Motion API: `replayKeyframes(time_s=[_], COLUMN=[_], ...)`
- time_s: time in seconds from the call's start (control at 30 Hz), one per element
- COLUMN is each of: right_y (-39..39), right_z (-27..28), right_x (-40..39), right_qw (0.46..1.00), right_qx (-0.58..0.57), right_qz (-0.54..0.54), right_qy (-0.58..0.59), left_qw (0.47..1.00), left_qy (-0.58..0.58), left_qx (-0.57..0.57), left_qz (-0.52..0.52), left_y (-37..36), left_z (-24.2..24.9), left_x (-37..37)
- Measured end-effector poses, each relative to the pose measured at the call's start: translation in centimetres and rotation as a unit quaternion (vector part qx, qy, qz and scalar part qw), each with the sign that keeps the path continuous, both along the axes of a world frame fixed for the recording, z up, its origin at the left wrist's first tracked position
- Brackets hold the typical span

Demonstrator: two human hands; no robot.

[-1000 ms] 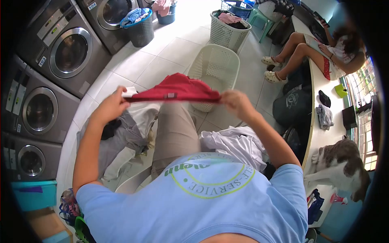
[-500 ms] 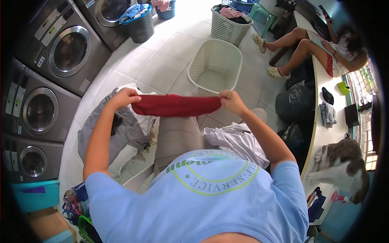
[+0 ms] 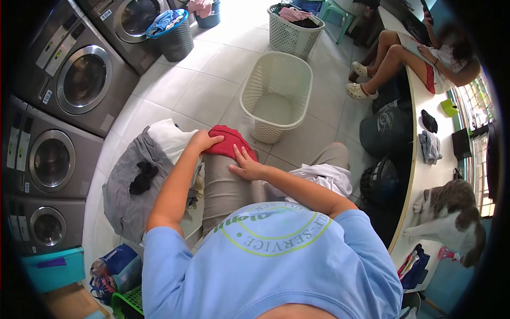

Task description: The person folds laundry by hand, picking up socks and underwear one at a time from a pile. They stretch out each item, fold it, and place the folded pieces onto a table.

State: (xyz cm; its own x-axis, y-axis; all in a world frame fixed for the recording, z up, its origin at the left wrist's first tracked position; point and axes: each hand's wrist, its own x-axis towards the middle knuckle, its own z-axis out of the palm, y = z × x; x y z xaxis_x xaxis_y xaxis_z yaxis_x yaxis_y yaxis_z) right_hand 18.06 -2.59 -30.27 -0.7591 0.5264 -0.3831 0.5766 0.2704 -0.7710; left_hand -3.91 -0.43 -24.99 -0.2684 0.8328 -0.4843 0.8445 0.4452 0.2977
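Observation:
A red cloth (image 3: 231,142) is draped over the knee of my left leg. My left hand (image 3: 206,141) holds its left edge, fingers together. With fingers spread, my right hand (image 3: 247,165) rests against the near right edge of the cloth. Beside the left leg lies a heap of grey clothes (image 3: 125,183) with a white cloth (image 3: 170,137) and a black item (image 3: 143,178) on it. A whitish garment (image 3: 329,181) lies over my right thigh.
Beyond my knees stands a white basket (image 3: 276,125); a filled basket (image 3: 292,40) is behind it. Washing machines (image 3: 85,80) line the left. On the right, a counter (image 3: 425,183) holds a cat (image 3: 451,212), folded clothes (image 3: 430,148) and a seated person (image 3: 396,56).
The red cloth, stretched between both hands before, now lies on the left knee. Both hands have come closer together, and my right hand has opened and moved left and down.

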Motion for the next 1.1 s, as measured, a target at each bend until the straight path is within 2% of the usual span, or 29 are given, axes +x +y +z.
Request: replayKeyframes(time_s=[0.03, 0.1, 0.13, 0.17, 0.2, 0.23, 0.27, 0.3, 0.33, 0.4, 0.43, 0.47, 0.53, 0.57, 0.63, 0.67, 0.73, 0.8, 0.87, 0.93, 1.03, 1.07, 1.1], right_y=[0.3, 0.8, 1.0, 1.2, 1.9, 2.8, 3.5, 3.9, 3.8, 3.6, 3.5, 3.5, 3.2, 3.2, 3.0, 2.9, 2.6, 1.8, 1.4, 0.4, 0.0, -0.4, -0.5], right_z=[0.1, 0.6, 1.1, 1.7, 0.2, -2.9, -4.6, -4.4, -2.9, 3.6, 5.0, 6.5, 8.9, 9.3, 9.8, 10.0, 10.4, 11.6, 10.7, 12.2, 11.7, 11.7, 11.8], right_x=[0.1, 0.4, 0.4, 0.4, 0.3, 0.2, 0.4, 0.9, 1.7, 4.0, 4.6, 5.5, 7.1, 7.7, 8.6, 8.9, 9.6, 10.2, 10.2, 10.6, 10.8, 11.0, 11.1], right_qw=[1.000, 0.999, 0.987, 0.958, 0.958, 0.910, 0.841, 0.798, 0.797, 0.733, 0.707, 0.706, 0.732, 0.731, 0.769, 0.767, 0.813, 0.791, 0.828, 0.845, 0.840, 0.835, 0.831], right_qx=[-0.019, -0.038, -0.117, -0.193, -0.191, -0.292, -0.384, -0.423, -0.418, -0.410, -0.401, -0.392, -0.369, -0.361, -0.306, -0.295, -0.247, -0.321, -0.264, -0.242, -0.254, -0.259, -0.269], right_qz=[-0.006, -0.017, -0.099, -0.179, -0.184, -0.213, -0.238, -0.283, -0.290, -0.304, -0.310, -0.317, -0.322, -0.330, -0.339, -0.349, -0.344, -0.303, -0.297, -0.293, -0.248, -0.259, -0.266], right_qy=[0.001, 0.003, 0.057, 0.110, 0.112, 0.206, 0.297, 0.322, 0.326, 0.449, 0.493, 0.498, 0.473, 0.477, 0.447, 0.451, 0.399, 0.424, 0.394, 0.376, 0.410, 0.410, 0.407], left_qw=[1.000, 0.991, 0.991, 0.983, 0.972, 0.972, 0.930, 0.849, 0.850, 0.746, 0.727, 0.727, 0.672, 0.672, 0.730, 0.728, 0.830, 0.854, 0.816, 0.805, 0.778, 0.778, 0.805], left_qy=[0.000, -0.074, -0.074, -0.122, -0.171, -0.173, -0.349, -0.510, -0.512, -0.652, -0.675, -0.678, -0.724, -0.726, -0.664, -0.669, -0.512, -0.424, -0.529, -0.550, -0.597, -0.599, -0.551], left_qx=[-0.001, 0.107, 0.108, 0.132, 0.156, 0.156, 0.108, 0.053, 0.050, 0.071, 0.065, 0.061, 0.096, 0.089, 0.147, 0.140, 0.221, 0.300, 0.219, 0.199, 0.167, 0.164, 0.209], left_qz=[-0.003, -0.035, -0.040, -0.033, -0.027, -0.033, 0.047, 0.124, 0.115, 0.112, 0.106, 0.095, 0.126, 0.117, 0.069, 0.056, -0.001, -0.040, 0.076, 0.095, 0.100, 0.093, 0.073], left_y=[0.1, 0.3, 0.6, 0.7, 0.8, 0.8, 0.7, 0.5, 0.0, -0.1, 0.1, 0.1, -0.1, 0.0, 0.5, 0.6, 0.7, 0.9, 0.0, -0.8, -1.5, -1.3, -1.0], left_z=[-0.6, -0.8, -0.5, -0.3, 0.6, 1.7, 3.0, 4.2, 5.3, 6.9, 6.9, 7.3, 8.3, 8.2, 7.9, 7.7, 7.1, 4.6, 4.8, 5.3, 7.0, 6.3, 5.9], left_x=[-0.2, 0.1, 0.6, 1.3, 2.5, 3.8, 5.4, 6.6, 7.6, 9.8, 9.8, 10.3, 11.5, 11.9, 12.5, 12.8, 13.3, 13.5, 14.8, 15.7, 16.8, 16.6, 16.3])
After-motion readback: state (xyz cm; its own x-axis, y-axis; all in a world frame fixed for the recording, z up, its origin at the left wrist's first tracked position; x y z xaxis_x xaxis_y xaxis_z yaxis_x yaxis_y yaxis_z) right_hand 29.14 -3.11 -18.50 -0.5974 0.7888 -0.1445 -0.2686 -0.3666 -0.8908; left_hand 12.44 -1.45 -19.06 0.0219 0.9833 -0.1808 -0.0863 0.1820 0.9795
